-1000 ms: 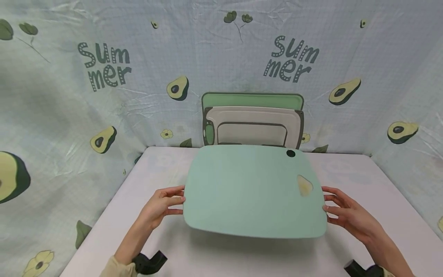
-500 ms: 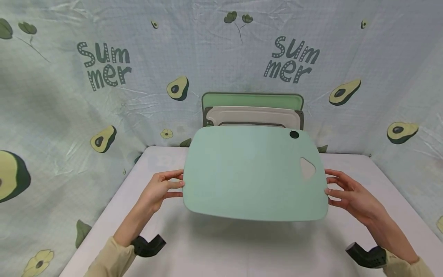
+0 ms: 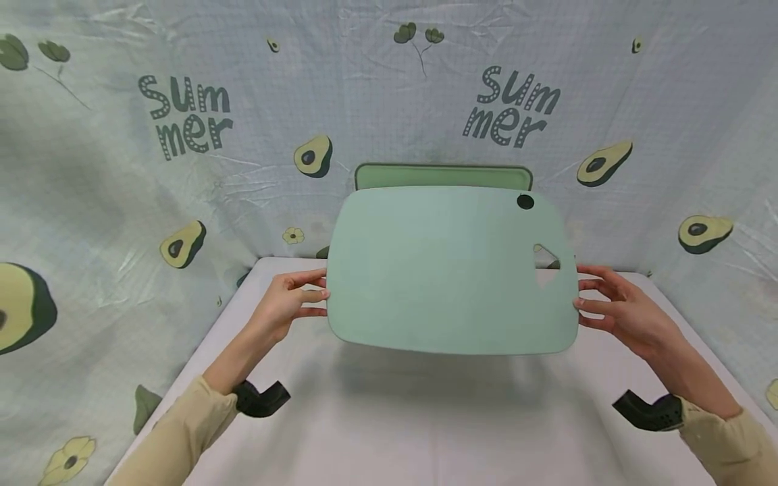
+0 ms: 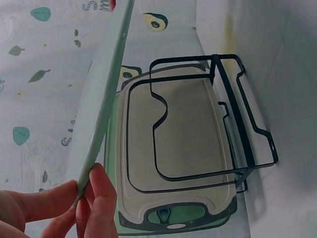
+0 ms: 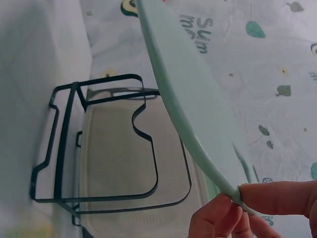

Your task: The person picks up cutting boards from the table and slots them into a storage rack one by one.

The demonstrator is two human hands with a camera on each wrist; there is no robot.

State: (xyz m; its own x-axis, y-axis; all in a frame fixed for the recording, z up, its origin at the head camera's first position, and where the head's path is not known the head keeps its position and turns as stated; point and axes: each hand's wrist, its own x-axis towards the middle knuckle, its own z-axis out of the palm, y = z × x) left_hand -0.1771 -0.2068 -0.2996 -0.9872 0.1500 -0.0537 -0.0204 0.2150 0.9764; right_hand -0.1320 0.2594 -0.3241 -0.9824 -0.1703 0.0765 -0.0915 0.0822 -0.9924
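1. A white bench fills the foreground, its surface smooth and evenly lit.
2. A pale blue fabric backdrop stands behind it and along both sides.
3. The cloth is wrinkled and printed with halved avocados, small flowers, leaves and the word "Summer" twice.

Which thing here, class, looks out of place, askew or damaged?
Nothing looks damaged or spilled. The mint board is off the table, tilted, held at its short edges by the left hand and right hand. Two other boards stand upright in the wire rack behind it.
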